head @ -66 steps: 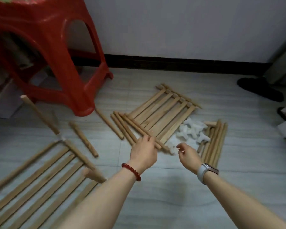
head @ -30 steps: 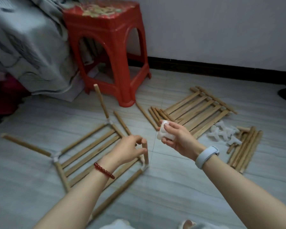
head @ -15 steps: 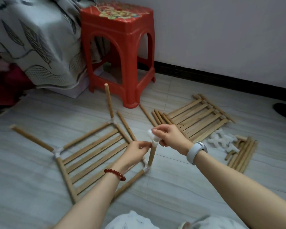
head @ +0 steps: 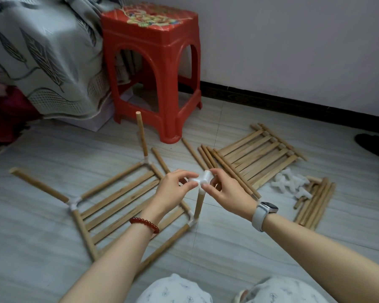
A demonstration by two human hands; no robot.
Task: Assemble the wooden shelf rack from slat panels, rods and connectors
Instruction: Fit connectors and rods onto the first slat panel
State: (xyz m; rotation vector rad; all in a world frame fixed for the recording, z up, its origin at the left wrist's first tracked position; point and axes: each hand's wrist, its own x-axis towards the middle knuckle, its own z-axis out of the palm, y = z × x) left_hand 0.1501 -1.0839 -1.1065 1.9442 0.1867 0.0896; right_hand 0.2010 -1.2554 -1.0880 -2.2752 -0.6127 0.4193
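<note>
A slat panel [head: 118,197] lies on the floor, framed by rods with white corner connectors. Upright rods rise from its corners: one at the far corner [head: 141,136], one at the near right corner [head: 199,204]. A white connector [head: 200,179] sits on top of that near right rod. My left hand [head: 173,189] pinches its left arm and my right hand [head: 225,189] pinches its right side. A second slat panel [head: 258,154] lies flat to the right. Loose white connectors [head: 291,182] and a bundle of rods [head: 313,204] lie beyond it.
A red plastic stool [head: 153,68] stands behind the frame, next to a bed with a leaf-patterned cover [head: 37,53]. Loose rods [head: 206,157] lie between the two panels. A dark shoe [head: 374,145] sits at the right edge. My knees [head: 175,289] are at the bottom.
My right hand brought a white connector from the pile onto the top of the near right rod. My left hand moved up from the rod to the connector.
</note>
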